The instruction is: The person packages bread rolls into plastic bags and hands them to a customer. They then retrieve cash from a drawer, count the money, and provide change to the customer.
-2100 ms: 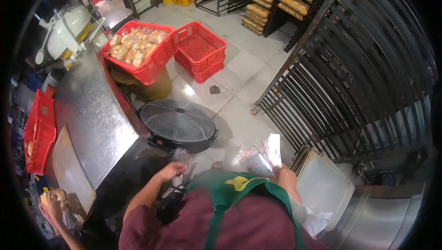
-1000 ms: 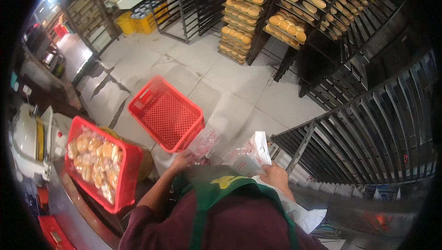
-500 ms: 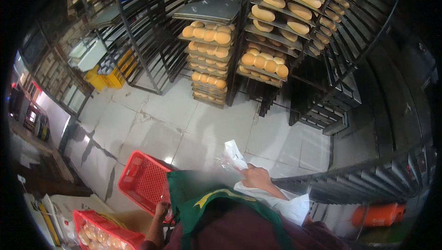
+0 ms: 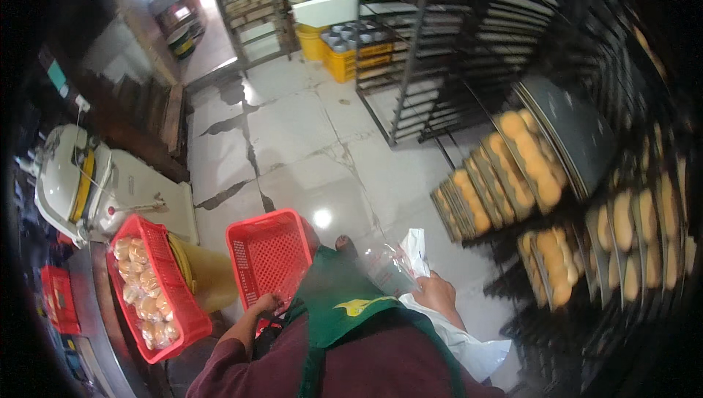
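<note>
My left hand (image 4: pixel 268 303) is closed at the near rim of a red plastic basket (image 4: pixel 234 240) in front of me. The basket is tilted, and its mesh bottom shows bare. Part of its near side is hidden by my green apron (image 4: pixel 338 297). On my right, my right hand (image 4: pixel 437 295) grips a white plastic wrapper (image 4: pixel 460 345), which trails back along my forearm. Clear plastic (image 4: pixel 387 265) and a white end of the wrapper stick out beyond my fingers.
A red crate (image 4: pixel 179 281) of bagged buns stands at left, beside a yellow bucket (image 4: pixel 212 273) and a white machine (image 4: pixel 139 189). Racks with trays of bread (image 4: pixel 531 160) fill the right. A yellow crate (image 4: pixel 359 57) sits on the far floor.
My view has turned left, so the racks moved right and the machine and bun crate came further in. Both hands keep their hold.
</note>
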`<action>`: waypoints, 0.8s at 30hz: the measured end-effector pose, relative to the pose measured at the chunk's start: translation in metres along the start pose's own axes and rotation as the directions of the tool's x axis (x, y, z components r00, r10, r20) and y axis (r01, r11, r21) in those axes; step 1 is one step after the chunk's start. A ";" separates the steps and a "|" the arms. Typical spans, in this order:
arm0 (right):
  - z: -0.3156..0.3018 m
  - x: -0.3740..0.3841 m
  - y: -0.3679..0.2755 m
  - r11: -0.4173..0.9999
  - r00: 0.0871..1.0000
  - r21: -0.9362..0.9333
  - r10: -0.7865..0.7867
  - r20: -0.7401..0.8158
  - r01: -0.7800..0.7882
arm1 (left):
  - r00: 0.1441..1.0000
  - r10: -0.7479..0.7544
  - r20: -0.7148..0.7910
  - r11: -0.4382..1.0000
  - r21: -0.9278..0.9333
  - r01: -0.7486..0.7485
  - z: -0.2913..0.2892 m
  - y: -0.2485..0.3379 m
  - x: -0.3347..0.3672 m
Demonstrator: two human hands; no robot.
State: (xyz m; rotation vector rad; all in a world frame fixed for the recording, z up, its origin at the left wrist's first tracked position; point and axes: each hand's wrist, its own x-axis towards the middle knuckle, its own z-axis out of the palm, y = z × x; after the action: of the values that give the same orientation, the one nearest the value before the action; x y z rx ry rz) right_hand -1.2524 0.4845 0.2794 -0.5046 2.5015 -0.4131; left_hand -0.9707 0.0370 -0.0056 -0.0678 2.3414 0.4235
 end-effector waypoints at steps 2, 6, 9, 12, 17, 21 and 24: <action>-0.017 0.062 -0.008 0.999 1.000 -0.045 -0.021 0.017 0.021 | 0.980 -0.197 -0.032 0.948 -0.259 0.182 -0.019 0.006 0.026; -0.072 0.174 -0.056 0.980 0.991 -0.155 -0.120 0.053 0.126 | 0.859 -0.498 0.120 0.682 -0.558 0.473 -0.135 0.024 0.060; -0.106 0.247 -0.097 0.970 0.981 -0.158 -0.168 0.099 0.182 | 0.863 -0.504 -0.003 0.645 -0.667 0.374 -0.169 -0.012 0.093; -0.125 0.325 -0.130 0.946 0.953 -0.146 -0.270 0.135 0.289 | 0.823 -0.543 -0.170 0.688 -0.651 0.319 -0.219 -0.045 0.113; -0.159 0.461 -0.214 0.844 0.857 -0.158 -0.494 0.148 0.513 | 0.728 -0.660 -0.187 0.614 -0.692 0.379 -0.278 -0.102 0.135; -0.203 0.560 -0.289 0.776 0.792 -0.169 -0.576 0.203 0.608 | 0.768 -0.624 -0.143 0.698 -0.545 0.465 -0.274 -0.143 0.134; -0.215 0.619 -0.361 0.694 0.703 -0.140 -0.664 0.253 0.706 | 0.801 -0.591 -0.094 0.718 -0.513 0.470 -0.314 -0.138 0.118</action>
State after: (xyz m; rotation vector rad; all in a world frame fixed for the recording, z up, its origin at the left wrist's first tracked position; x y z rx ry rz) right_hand -1.7610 -0.0635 0.3117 -1.5325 2.0990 -0.3266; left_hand -1.2432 -0.1856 0.0844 -1.0745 2.2627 0.7018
